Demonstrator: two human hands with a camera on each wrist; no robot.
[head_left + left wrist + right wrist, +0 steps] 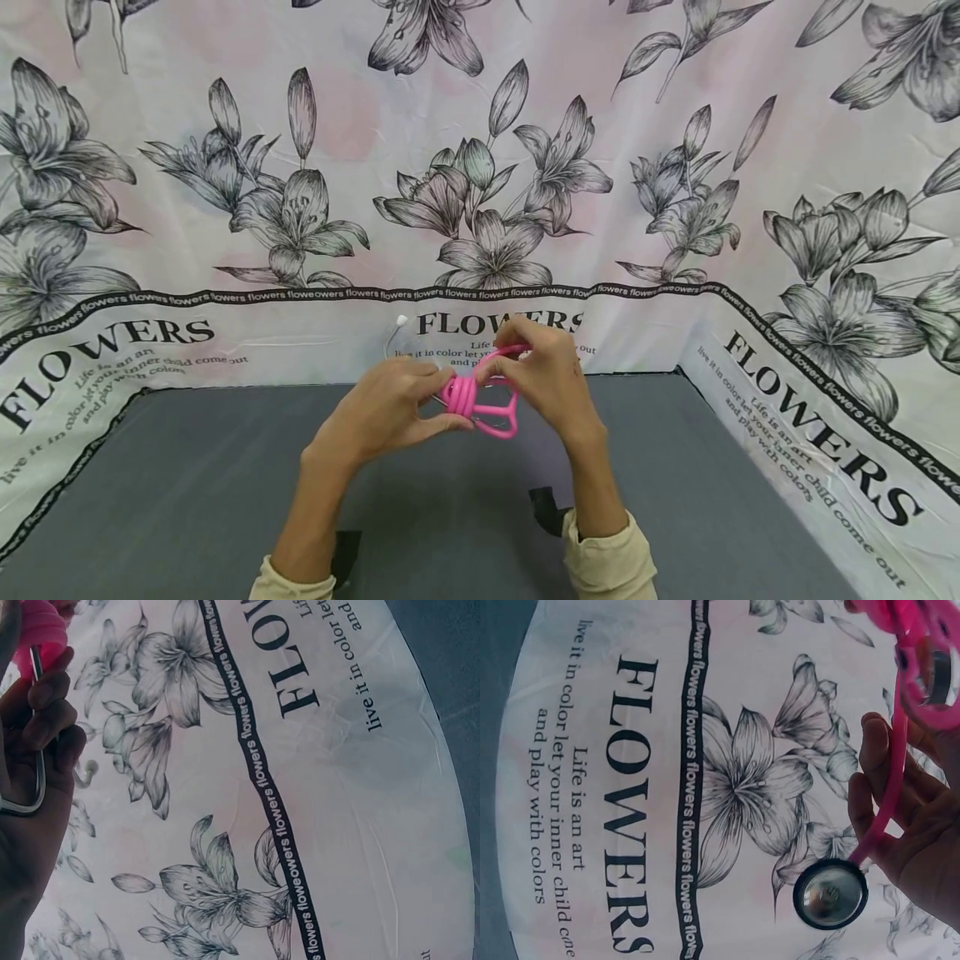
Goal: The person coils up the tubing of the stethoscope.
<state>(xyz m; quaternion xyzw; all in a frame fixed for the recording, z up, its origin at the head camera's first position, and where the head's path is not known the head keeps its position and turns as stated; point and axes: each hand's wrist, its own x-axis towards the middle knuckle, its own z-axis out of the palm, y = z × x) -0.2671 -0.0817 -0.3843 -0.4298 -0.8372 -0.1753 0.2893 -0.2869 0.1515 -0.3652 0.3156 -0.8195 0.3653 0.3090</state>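
Note:
A pink stethoscope [460, 396] is held up above the table between both hands, its tubing wound in several turns around itself. My left hand [382, 408] grips the wound part, thumb below and fingers above. In the left wrist view a bent metal ear tube [39, 757] runs across the fingers. One white eartip [402, 320] sticks up beyond the left hand. My right hand [551, 379] holds the free end of the pink tubing [894, 776]. The round chest piece [830, 894] hangs from that end beside the right palm.
A grey table top [225, 467] lies beneath the hands. Flower-printed cloth [337, 167] with lettering stands behind and along both sides. Pieces of black tape [549, 510] are on the table near the forearms.

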